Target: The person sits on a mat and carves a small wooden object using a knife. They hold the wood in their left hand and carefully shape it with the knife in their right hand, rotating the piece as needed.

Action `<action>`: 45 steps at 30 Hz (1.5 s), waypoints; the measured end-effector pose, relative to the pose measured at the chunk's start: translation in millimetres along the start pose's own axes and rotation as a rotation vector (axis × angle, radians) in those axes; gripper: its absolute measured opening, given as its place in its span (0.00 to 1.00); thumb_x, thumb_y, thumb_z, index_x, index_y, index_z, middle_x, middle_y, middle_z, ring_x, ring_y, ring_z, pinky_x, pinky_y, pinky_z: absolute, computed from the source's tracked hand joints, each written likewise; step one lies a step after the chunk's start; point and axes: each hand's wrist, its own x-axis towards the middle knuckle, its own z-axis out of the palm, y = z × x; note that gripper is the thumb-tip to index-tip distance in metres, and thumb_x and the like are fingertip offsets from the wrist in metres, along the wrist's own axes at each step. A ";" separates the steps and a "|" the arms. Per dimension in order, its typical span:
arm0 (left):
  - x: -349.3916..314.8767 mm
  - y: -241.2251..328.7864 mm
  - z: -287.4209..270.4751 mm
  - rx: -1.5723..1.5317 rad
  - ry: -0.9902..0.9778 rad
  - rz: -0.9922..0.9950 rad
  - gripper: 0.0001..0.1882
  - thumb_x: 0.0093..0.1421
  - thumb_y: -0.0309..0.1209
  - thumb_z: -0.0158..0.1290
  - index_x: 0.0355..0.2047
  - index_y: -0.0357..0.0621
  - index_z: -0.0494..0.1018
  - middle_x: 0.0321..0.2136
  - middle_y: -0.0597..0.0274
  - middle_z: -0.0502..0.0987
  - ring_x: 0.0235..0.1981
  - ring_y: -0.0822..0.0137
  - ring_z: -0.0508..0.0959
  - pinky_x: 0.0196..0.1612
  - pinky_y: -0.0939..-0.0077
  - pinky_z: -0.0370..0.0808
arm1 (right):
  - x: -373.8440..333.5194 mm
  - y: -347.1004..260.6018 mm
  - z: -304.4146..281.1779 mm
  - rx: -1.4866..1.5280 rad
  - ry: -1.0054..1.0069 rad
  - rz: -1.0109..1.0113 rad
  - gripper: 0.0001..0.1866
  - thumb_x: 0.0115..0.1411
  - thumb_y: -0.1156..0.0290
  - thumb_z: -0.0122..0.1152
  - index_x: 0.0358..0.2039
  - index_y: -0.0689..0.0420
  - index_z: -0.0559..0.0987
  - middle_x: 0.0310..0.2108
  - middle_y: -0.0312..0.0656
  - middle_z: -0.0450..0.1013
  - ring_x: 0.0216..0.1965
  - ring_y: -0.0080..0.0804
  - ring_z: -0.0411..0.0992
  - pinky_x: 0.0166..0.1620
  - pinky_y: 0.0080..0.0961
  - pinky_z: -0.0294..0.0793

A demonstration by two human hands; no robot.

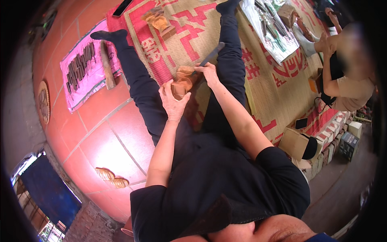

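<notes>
Between my outstretched legs, my left hand (173,104) is closed round the near, block-like end of a brown carved wooden piece (184,82) with rounded, ridged lobes. My right hand (208,74) grips a long flat grey tool (214,53) that looks like a file. One end of the tool meets the carving's right side; the other points up and away, toward my right leg. The fingers hide part of the tool and of the carving's base.
A patterned straw mat (209,24) carries another carved piece (157,21). On the left, a pink cloth (74,99) holds several chisel-like tools (80,64) beside a wooden bar (107,66). Tools lie on a white sheet (282,54); another person (342,76) sits at right.
</notes>
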 end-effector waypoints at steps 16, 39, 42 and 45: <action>-2.3 -0.5 0.5 -0.001 -0.009 -0.005 0.42 0.37 0.34 0.69 0.54 0.48 0.63 0.48 0.51 0.64 0.52 0.50 0.65 0.54 0.58 0.67 | -2.8 -5.2 3.6 0.123 0.055 0.022 0.11 0.46 0.76 0.68 0.32 0.60 0.79 0.25 0.36 0.75 0.26 0.24 0.72 0.31 0.19 0.70; 0.0 -1.9 -0.3 0.005 0.002 0.012 0.41 0.38 0.34 0.69 0.54 0.46 0.63 0.47 0.51 0.63 0.50 0.52 0.67 0.54 0.61 0.68 | -2.2 2.1 -1.5 0.049 0.095 -0.021 0.13 0.48 0.75 0.68 0.36 0.62 0.81 0.29 0.37 0.76 0.32 0.23 0.72 0.41 0.21 0.67; -1.2 -3.2 -2.4 -0.009 0.011 -0.012 0.41 0.38 0.34 0.68 0.54 0.46 0.63 0.47 0.51 0.63 0.51 0.52 0.66 0.54 0.61 0.68 | -12.8 -5.6 1.9 -0.031 0.018 -0.012 0.14 0.49 0.75 0.68 0.38 0.62 0.81 0.29 0.37 0.77 0.32 0.23 0.71 0.41 0.21 0.67; -1.8 -2.2 -0.9 -0.019 0.000 -0.020 0.41 0.38 0.34 0.68 0.54 0.46 0.62 0.48 0.51 0.63 0.51 0.52 0.66 0.54 0.61 0.67 | -15.8 -2.3 3.4 -0.065 -0.022 -0.057 0.13 0.49 0.75 0.68 0.37 0.60 0.81 0.29 0.36 0.76 0.31 0.22 0.71 0.40 0.21 0.67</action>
